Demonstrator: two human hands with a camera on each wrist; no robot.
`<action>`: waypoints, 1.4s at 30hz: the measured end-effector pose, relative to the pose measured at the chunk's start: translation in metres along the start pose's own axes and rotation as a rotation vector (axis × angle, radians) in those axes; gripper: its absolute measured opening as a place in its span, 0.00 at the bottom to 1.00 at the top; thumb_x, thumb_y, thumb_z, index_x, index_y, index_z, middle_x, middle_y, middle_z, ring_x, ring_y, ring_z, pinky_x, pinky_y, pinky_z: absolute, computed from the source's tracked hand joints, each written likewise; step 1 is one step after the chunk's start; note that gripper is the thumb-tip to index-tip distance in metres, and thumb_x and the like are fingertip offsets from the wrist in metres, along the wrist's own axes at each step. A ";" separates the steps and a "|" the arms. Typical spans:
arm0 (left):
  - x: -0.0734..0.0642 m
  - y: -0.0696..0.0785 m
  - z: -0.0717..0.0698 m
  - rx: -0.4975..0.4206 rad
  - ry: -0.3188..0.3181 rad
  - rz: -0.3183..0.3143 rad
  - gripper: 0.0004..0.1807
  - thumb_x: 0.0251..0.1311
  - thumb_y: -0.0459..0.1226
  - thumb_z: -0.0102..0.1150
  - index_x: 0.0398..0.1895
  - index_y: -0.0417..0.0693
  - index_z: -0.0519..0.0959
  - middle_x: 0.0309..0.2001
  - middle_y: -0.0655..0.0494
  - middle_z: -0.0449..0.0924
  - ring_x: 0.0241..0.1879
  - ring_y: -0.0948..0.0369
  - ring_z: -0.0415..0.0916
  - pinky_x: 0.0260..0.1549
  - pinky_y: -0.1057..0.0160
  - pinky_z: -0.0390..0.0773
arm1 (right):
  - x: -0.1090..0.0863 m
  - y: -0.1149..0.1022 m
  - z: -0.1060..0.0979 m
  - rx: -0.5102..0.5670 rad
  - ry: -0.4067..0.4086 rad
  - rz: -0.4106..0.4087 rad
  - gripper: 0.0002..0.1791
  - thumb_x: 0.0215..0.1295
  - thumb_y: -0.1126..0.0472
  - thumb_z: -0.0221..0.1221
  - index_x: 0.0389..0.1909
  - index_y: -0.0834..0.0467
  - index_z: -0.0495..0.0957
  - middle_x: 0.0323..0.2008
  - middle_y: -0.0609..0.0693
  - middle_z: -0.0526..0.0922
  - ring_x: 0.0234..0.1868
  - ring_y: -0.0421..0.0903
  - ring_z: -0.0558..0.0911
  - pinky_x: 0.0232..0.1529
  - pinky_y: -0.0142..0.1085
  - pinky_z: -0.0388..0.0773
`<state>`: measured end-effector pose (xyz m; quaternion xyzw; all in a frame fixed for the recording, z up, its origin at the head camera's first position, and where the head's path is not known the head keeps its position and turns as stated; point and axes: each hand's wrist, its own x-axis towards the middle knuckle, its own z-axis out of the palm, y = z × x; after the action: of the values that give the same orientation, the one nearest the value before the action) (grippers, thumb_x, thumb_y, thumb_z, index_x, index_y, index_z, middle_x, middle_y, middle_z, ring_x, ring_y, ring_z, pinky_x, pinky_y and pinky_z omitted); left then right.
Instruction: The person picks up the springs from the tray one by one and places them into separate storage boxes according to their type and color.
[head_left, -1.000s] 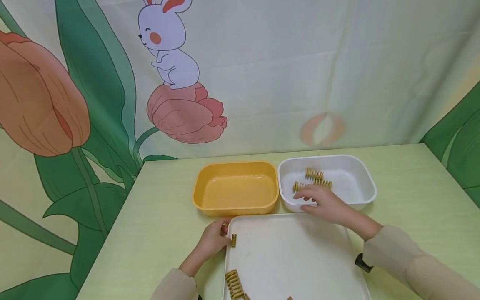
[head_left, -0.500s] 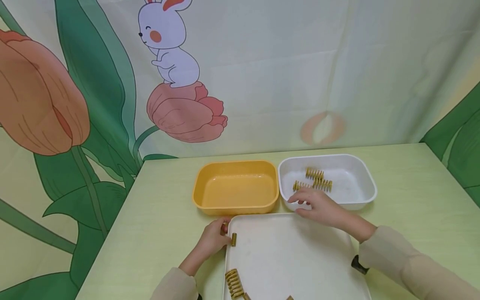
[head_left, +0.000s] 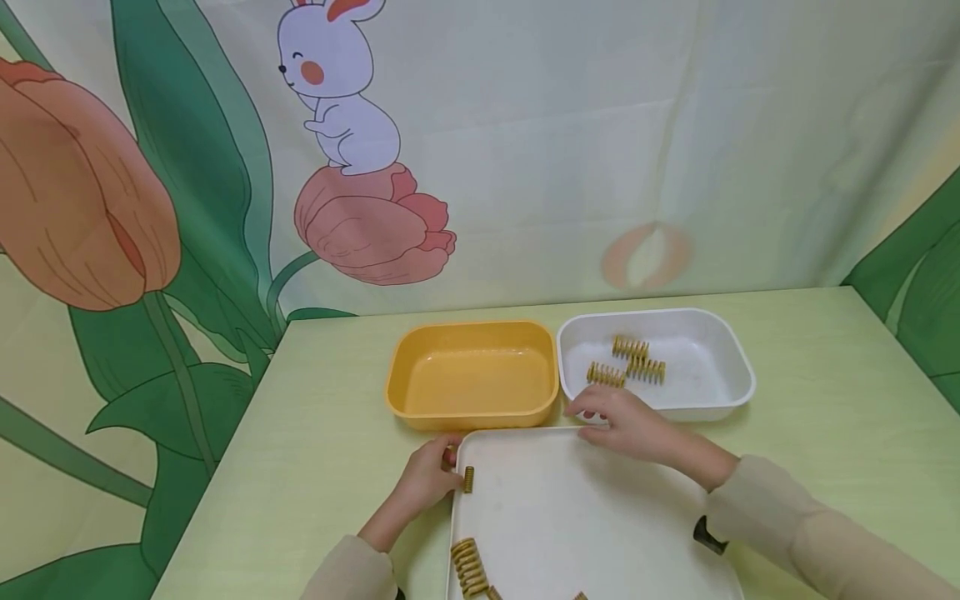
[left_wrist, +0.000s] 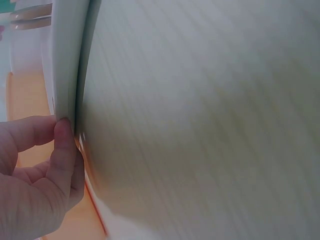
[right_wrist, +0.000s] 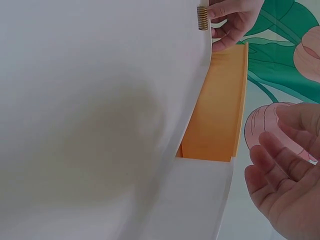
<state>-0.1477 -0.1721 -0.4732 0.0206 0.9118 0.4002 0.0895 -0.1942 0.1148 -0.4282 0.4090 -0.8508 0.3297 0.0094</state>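
Note:
My left hand (head_left: 426, 477) pinches the rim of the white tray (head_left: 585, 517) by its far left corner; in the left wrist view, thumb and finger meet on that rim. Just inside the rim beside the thumb lies a small brass-coloured spring (head_left: 468, 480). A bigger spring (head_left: 468, 568) lies on the tray farther down the left side. Over the tray's far edge, in front of the white container (head_left: 712, 367), is my right hand (head_left: 628, 423), its fingers loosely bent and holding nothing. Inside that container lie 3 gold springs (head_left: 645, 369).
A yellow container (head_left: 480, 387) stands behind the tray, touching or nearly touching the white one on its right. Parts of other springs (head_left: 581, 596) show at the bottom edge of the head view. A printed cloth (head_left: 525, 150) hangs behind the table (head_left: 322, 417).
My right hand has drawn back and to the left, away from the springs in the white container to the tray's far edge. My left hand stays in place on the tray.

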 end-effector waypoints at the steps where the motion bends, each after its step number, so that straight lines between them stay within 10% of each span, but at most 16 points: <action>1: 0.000 0.000 0.000 0.001 0.000 0.001 0.25 0.36 0.22 0.57 0.45 0.34 0.71 0.29 0.48 0.68 0.26 0.61 0.64 0.20 0.69 0.67 | 0.001 -0.001 0.001 -0.001 -0.006 0.004 0.12 0.49 0.69 0.59 0.38 0.63 0.77 0.34 0.52 0.79 0.33 0.46 0.76 0.36 0.37 0.75; 42: 0.001 0.000 -0.001 -0.029 -0.013 -0.005 0.25 0.37 0.22 0.56 0.46 0.33 0.71 0.30 0.47 0.68 0.26 0.61 0.64 0.20 0.69 0.68 | 0.021 -0.021 0.034 -0.045 -0.197 -0.015 0.13 0.53 0.64 0.57 0.41 0.60 0.77 0.40 0.51 0.79 0.39 0.48 0.79 0.39 0.33 0.75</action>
<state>-0.1485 -0.1724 -0.4729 0.0197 0.9053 0.4131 0.0967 -0.1849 0.0720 -0.4374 0.4453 -0.8517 0.2689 -0.0627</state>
